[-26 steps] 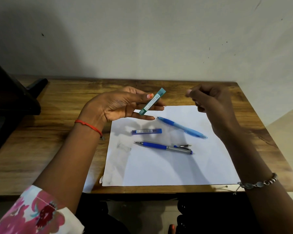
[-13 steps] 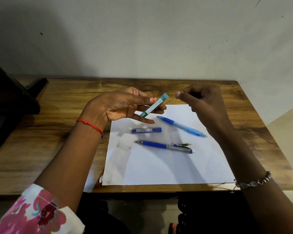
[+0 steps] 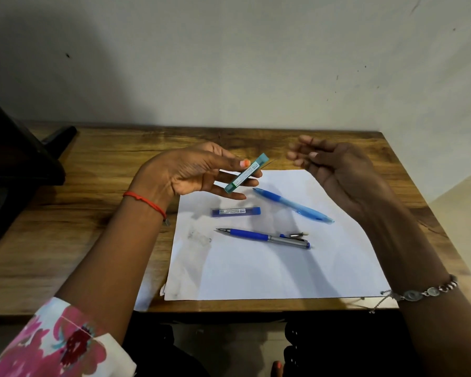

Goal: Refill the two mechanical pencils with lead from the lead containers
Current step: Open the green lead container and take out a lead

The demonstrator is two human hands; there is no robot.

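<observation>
My left hand [image 3: 193, 172] holds a teal lead container [image 3: 246, 172] tilted above the far edge of the white paper [image 3: 256, 273]. A thin dark line, maybe a lead, shows at the container's upper end. My right hand [image 3: 337, 175] hovers to its right with loose, spread, blurred fingers, and I see nothing in them. On the paper lie a dark blue lead container [image 3: 236, 211], a light blue mechanical pencil [image 3: 292, 204] and a blue-and-silver mechanical pencil [image 3: 264, 237].
The paper rests on a wooden table [image 3: 93, 240] against a pale wall. A black object [image 3: 17, 170] stands at the table's left end. The table's front edge is close to my body.
My right hand pinched at the teal container's upper end, then drew back to the right with its fingers spread. My left hand kept the container and lowered it slightly.
</observation>
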